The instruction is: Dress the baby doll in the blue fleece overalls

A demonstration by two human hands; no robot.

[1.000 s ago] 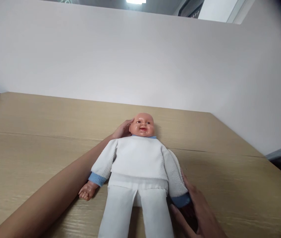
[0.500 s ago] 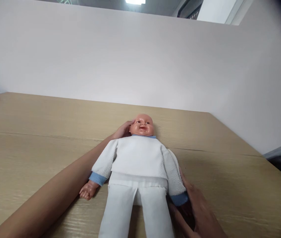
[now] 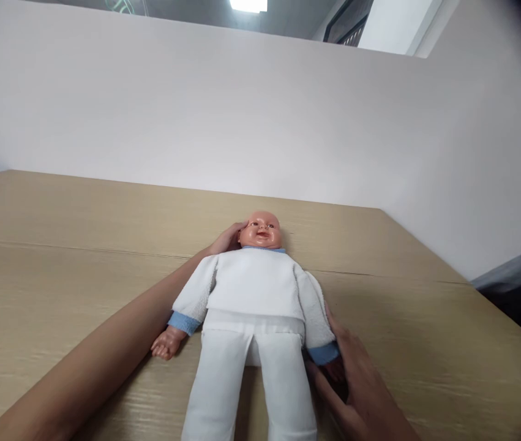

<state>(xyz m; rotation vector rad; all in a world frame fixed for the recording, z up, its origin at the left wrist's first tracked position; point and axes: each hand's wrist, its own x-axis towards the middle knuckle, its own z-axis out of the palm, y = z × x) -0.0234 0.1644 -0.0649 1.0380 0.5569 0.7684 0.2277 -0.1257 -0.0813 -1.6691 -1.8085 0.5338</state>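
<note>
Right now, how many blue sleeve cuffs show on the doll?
2. The left-side cuff ends the sleeve just above the doll's bare hand; the right-side cuff lies against the person's right hand. None seems hidden.

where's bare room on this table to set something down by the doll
Free: table left of the left hand and its forearm, the strip between the doll and the wall, and right of the right hand. Crowded: along the doll, hands at its head and cuff.
</note>
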